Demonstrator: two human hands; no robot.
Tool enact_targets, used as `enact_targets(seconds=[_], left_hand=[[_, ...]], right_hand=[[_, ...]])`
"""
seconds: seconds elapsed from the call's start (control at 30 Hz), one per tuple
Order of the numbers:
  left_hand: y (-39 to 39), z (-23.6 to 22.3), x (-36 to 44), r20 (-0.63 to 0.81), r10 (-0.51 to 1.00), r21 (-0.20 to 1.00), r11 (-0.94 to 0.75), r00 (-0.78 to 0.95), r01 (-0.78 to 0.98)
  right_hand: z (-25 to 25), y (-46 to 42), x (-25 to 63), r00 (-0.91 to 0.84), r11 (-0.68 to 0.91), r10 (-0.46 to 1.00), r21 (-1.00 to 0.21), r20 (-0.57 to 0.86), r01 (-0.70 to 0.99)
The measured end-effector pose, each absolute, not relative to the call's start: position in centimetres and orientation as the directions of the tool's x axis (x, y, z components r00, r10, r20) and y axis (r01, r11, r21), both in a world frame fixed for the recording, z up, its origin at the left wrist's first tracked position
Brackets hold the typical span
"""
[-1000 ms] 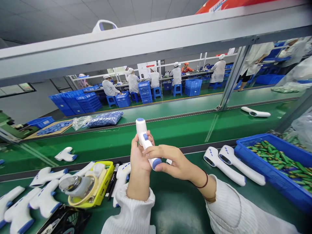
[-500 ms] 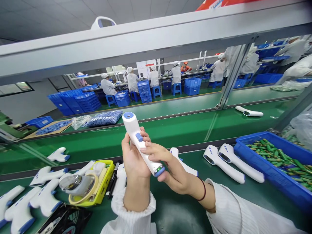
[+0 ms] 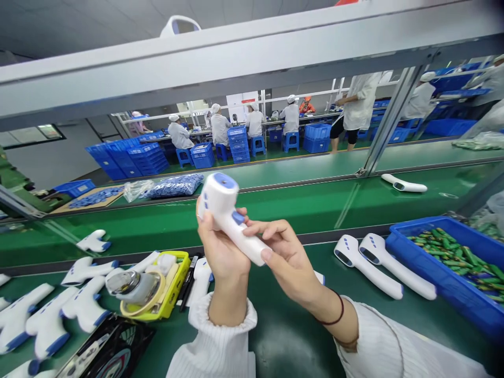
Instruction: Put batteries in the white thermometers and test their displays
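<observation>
A white infrared thermometer [image 3: 219, 202] with a blue trigger, blue buttons and a blue front ring is held up over the bench, its head tilted toward the upper left. My left hand [image 3: 226, 257] wraps its head and upper handle from below. The fingers and thumb of my right hand [image 3: 289, 260] close on the lower handle, covering its end. Behind my right wrist, another thermometer is mostly hidden. Two more lie to the right, a nearer thermometer [image 3: 372, 270] and a farther thermometer [image 3: 407, 273], both with small dark screens.
Several thermometers [image 3: 47, 325] lie at left beside a yellow tray [image 3: 176, 283] holding a bottle, black pens [image 3: 188, 283] and a black fan [image 3: 118, 352]. A blue bin [image 3: 397, 231] of green parts stands right. Behind runs a green belt [image 3: 299, 210]; a metal frame [image 3: 236, 58] crosses above.
The thermometer has turned in my hands, so its side buttons now show and its handle end is covered by my right hand. The view has shifted slightly.
</observation>
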State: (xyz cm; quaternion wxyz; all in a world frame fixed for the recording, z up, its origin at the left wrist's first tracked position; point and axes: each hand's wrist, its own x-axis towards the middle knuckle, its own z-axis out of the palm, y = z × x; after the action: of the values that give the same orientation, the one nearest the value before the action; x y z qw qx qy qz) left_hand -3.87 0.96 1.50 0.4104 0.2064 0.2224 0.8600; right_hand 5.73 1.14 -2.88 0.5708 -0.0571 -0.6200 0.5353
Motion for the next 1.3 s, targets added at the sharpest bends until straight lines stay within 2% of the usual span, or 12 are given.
enact_targets(seconds=[0.1,0.2,0.3,0.43,0.7,0.87,0.93,1.0,1.07,1.13,1.2,1.3], left_hand=[[1.2,0.6,-3.6,0.468,0.597,0.658,-0.728,-0.651,-0.194],[1.1,0.0,-3.3,0.648,0.486,0.676,-0.722,-0.586,0.147],[1.3,-0.4,-3.5,0.738,0.446,0.633,-0.717,-0.505,0.292],[2.0,-1.1,-4.0,0.831,0.372,0.538,-0.726,-0.413,0.429],[2.4,-1.6,-3.9,0.838,0.385,0.528,-0.751,-0.385,0.398],[2.5,-1.9,-3.5,0.799,0.403,0.582,-0.703,-0.446,0.408],[2.3,-1.8,-3.1,0.769,0.423,0.62,-0.675,-0.479,0.4],[2.0,-1.4,-2.7,0.714,0.524,0.692,-0.627,-0.464,0.357],[1.7,-1.0,-2.5,0.631,0.663,0.774,-0.573,-0.402,0.269],[1.7,-0.7,-2.5,0.562,0.754,0.826,-0.532,-0.339,0.184],[1.9,-0.8,-2.7,0.524,0.793,0.851,-0.495,-0.309,0.174],[2.7,-1.4,-3.2,0.489,0.822,0.865,-0.414,-0.294,0.282]], right_hand=[[-4.0,2.6,6.1,-0.329,0.594,0.699,-0.772,0.635,-0.228],[-4.6,3.5,6.2,-0.489,0.503,0.71,-0.851,0.506,-0.151],[-4.5,3.6,6.3,-0.582,0.496,0.656,-0.856,0.48,-0.147],[-4.3,3.3,6.4,-0.575,0.526,0.652,-0.841,0.494,-0.126],[-5.4,3.6,5.9,-0.538,0.522,0.66,-0.835,0.524,-0.173],[-6.2,4.7,5.8,-0.516,0.472,0.685,-0.853,0.513,-0.222],[-6.4,5.1,5.8,-0.532,0.348,0.712,-0.889,0.458,-0.299],[-6.5,5.5,6.0,-0.585,0.112,0.732,-0.908,0.35,-0.404],[-6.4,5.8,6.3,-0.681,-0.165,0.694,-0.869,0.235,-0.467],[-6.0,6.2,6.6,-0.76,-0.346,0.624,-0.808,0.181,-0.477],[-5.7,6.9,7.2,-0.778,-0.397,0.609,-0.79,0.155,-0.468],[-5.7,8.8,8.4,-0.652,-0.287,0.757,-0.878,0.038,-0.384]])
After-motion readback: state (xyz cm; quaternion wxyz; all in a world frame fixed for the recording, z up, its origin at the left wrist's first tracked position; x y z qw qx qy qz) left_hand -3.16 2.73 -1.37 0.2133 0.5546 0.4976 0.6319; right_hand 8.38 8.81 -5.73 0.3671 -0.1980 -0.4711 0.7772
